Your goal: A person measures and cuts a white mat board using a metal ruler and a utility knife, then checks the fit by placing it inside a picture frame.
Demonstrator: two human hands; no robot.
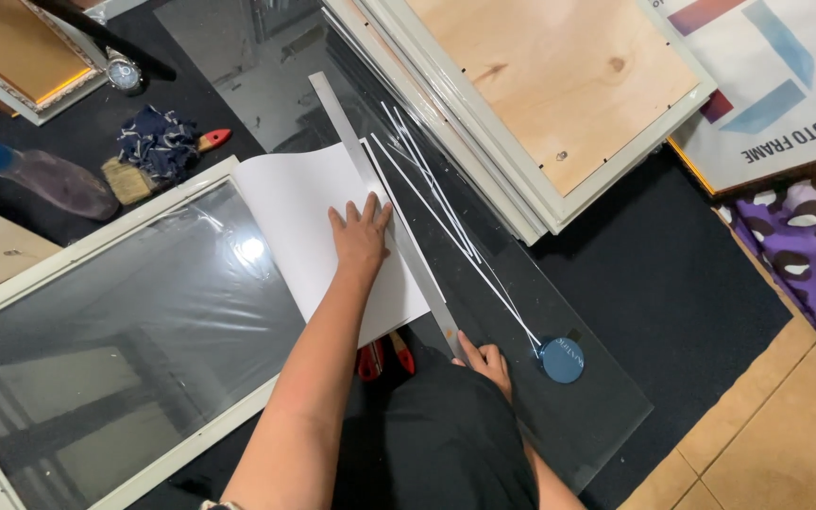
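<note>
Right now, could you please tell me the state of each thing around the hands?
White sheet: flat, pinned under the left hand.
Metal ruler: lying along the sheet's edge; right hand at its near end.
Paper strips: cut off, loose on the glass pane.
Blue round tin: closed, on the pane.
White frame: flat, glazed.
Brush: lying unused.

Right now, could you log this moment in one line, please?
left hand flat on white sheet | right hand at metal ruler end

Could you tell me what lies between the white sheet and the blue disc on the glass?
In the head view, a long metal ruler runs along the white sheet's edge; beyond it, thin white strips lie on the glass, reaching the blue disc.
</note>
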